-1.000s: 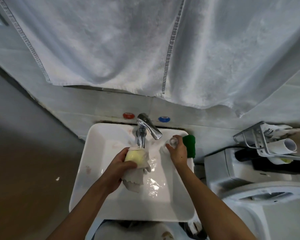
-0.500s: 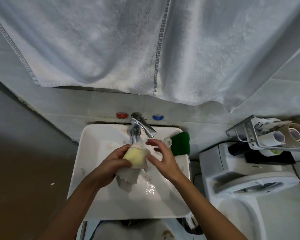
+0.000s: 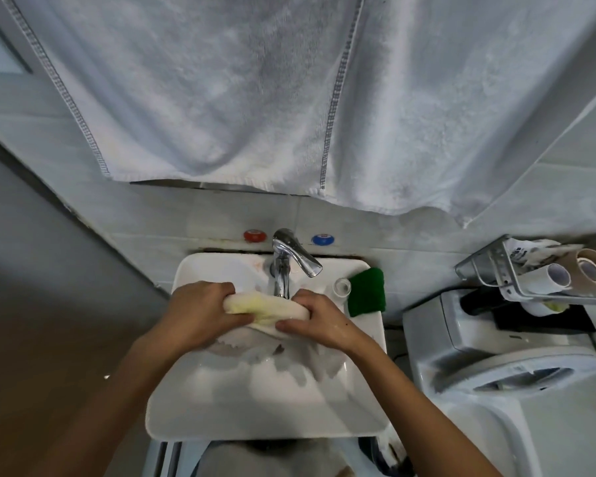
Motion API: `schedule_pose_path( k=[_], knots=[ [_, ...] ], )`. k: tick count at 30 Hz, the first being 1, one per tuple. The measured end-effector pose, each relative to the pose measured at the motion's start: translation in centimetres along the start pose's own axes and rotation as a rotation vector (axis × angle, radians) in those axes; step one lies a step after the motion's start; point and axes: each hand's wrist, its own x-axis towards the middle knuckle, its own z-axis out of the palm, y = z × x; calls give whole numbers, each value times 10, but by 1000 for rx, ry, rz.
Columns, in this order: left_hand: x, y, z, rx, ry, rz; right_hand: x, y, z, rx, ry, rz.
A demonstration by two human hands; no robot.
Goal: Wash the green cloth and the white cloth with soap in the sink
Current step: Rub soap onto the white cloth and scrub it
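1. Left hand (image 3: 200, 313) grips the left end of the white cloth (image 3: 269, 309), fingers curled over it, thumb under; right hand (image 3: 319, 321) grips the right end, fingers wrapped round, thumb along the lower edge.
2. Cloth bunched into a roll between the hands, held over the sink (image 3: 193, 401), just in front of the tap (image 3: 284, 266); a loose tail hangs from the roll toward the basin floor.
3. Yellow tint on the left and middle of the roll; reads as soap worked into the cloth, or possibly a bar wrapped inside; view too soft to say which.
4. Basin floor wet and glossy below the hands; no stream visible at the spout; cannot tell if water runs.
5. Green cloth (image 3: 367, 292) lies on the sink's back right corner, partly over the rim, apart from both hands; looks untouched and dry, though that is a judgement.
6. Small clear cup (image 3: 342, 287) stands just beside the green cloth, on its left.
7. Red knob (image 3: 254, 235) and blue knob (image 3: 322, 239) on the wall behind the tap; large towel (image 3: 255, 98) hangs above.
8. Progress: white cloth mid-scrub, soaping stage; rinse and wring left; green cloth not yet begun; roughly under halfway by my estimate.
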Motion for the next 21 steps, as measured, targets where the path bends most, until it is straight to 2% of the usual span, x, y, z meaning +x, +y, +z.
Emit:
schedule_pose_path(
  k=[2,4,8,12,18,21],
  knots=[
    [0,-5,3,25,15,67,2,-4,-3,43,-33,0],
    [4,-14,12,-175,-42,112,5,-4,-2,50,-43,9],
    [8,-26,25,-641,-270,26,9,-1,3,74,12,5],
    [3,-25,40,-793,-324,-46,11,-1,9,118,125,59],
    [-10,12,49,-930,-31,-64,14,-11,36,175,471,122],
    [-12,36,53,-974,203,-181,23,-23,52,242,637,166]
  ],
)
